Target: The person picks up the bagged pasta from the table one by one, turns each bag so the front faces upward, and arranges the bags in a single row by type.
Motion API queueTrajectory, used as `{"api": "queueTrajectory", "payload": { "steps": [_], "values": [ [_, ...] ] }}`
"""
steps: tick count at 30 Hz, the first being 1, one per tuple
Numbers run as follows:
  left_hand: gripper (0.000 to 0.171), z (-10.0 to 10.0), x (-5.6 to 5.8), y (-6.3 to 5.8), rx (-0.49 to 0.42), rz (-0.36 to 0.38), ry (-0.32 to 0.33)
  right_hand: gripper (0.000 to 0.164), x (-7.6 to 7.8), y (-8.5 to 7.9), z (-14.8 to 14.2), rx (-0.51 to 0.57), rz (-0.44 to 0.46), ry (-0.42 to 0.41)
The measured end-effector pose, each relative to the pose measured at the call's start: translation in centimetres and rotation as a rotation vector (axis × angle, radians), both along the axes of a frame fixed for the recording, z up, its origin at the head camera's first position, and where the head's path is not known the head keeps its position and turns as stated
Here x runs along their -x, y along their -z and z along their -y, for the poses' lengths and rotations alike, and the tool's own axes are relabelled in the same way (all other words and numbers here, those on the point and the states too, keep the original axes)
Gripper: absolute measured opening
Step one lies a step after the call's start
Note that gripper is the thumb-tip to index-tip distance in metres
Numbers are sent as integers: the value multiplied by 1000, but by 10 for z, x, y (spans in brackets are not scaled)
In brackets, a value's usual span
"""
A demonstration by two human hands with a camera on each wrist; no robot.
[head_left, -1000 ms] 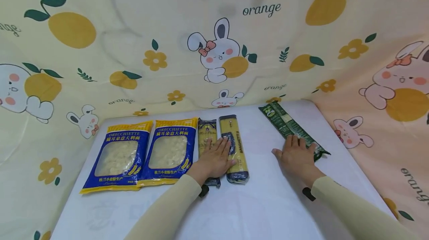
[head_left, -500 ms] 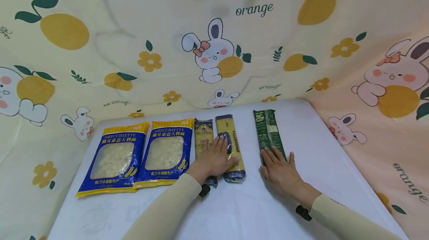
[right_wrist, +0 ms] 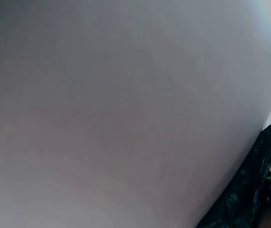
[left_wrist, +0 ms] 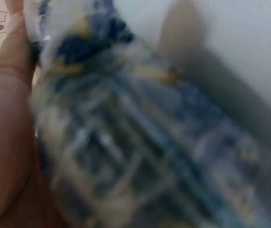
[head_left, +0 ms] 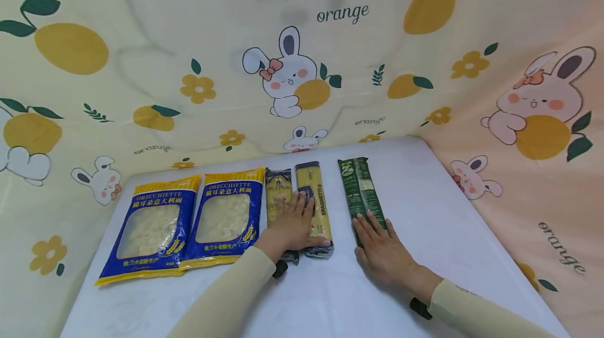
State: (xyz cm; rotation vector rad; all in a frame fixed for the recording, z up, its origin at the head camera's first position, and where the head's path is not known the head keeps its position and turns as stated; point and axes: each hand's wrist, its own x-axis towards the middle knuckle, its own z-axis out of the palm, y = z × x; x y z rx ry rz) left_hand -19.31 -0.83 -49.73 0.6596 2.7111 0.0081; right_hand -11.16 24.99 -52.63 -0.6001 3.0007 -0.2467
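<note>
My left hand (head_left: 288,225) rests palm down, fingers straight, across two upright-lying pasta packs: a narrow dark-ended pasta pack (head_left: 277,183) and the yellow spaghetti pack (head_left: 322,212) with blue ends. In the left wrist view, a blurred, crinkled blue and gold wrapper (left_wrist: 126,142) fills the frame beside part of the hand. Over to the right, my right hand (head_left: 389,262) lies with extended fingers on the lower end of a long green pack (head_left: 360,186), hiding that end. The green wrapper (right_wrist: 245,190) shows at the lower right corner of the right wrist view.
Two blue and yellow orecchiette bags (head_left: 151,230) lie side by side at the left, the right-hand bag (head_left: 224,217) close to the narrow pack. All lies on a white table (head_left: 424,207), with a printed rabbit-and-orange cloth (head_left: 212,39) behind and at the sides.
My right hand has slid the green pack leftward toward the spaghetti pack and turned it from a steep slant to nearly parallel with it. My left hand stays on its two packs; the view shifts slightly.
</note>
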Motion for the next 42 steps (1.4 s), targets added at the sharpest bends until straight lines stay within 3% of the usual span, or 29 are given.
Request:
{"api": "queueTrajectory", "payload": {
  "steps": [6, 10, 12, 16, 20, 25, 29, 35, 42],
  "values": [
    [120, 3, 0, -6, -12, 35, 10, 66, -14, -3, 14, -12, 37, -46],
    [115, -1, 7, -16, -44, 77, 4, 65, -22, -6, 20, -26, 62, -56],
    [105, -5, 15, -24, -65, 78, -8, 64, -27, -8, 22, -36, 65, -63],
    [64, -18, 36, -38, -122, 6, -39, 63, -34, -12, 24, -29, 54, -84],
    [37, -35, 59, -35, -172, -91, -22, 58, -35, -17, 24, -33, -14, -125],
    [35, -63, 79, -32, -151, -191, 67, 45, -37, -25, 14, -65, -219, -131],
    [42, -84, 89, -29, -75, -243, 122, 39, -42, -24, 1, -41, -354, -45],
    [55, -102, 97, -17, -13, -233, 116, 55, -42, -18, -5, -54, -328, 88],
    [60, -115, 104, -3, 13, -266, 74, 52, -44, -14, -5, -45, -350, 107]
  ]
}}
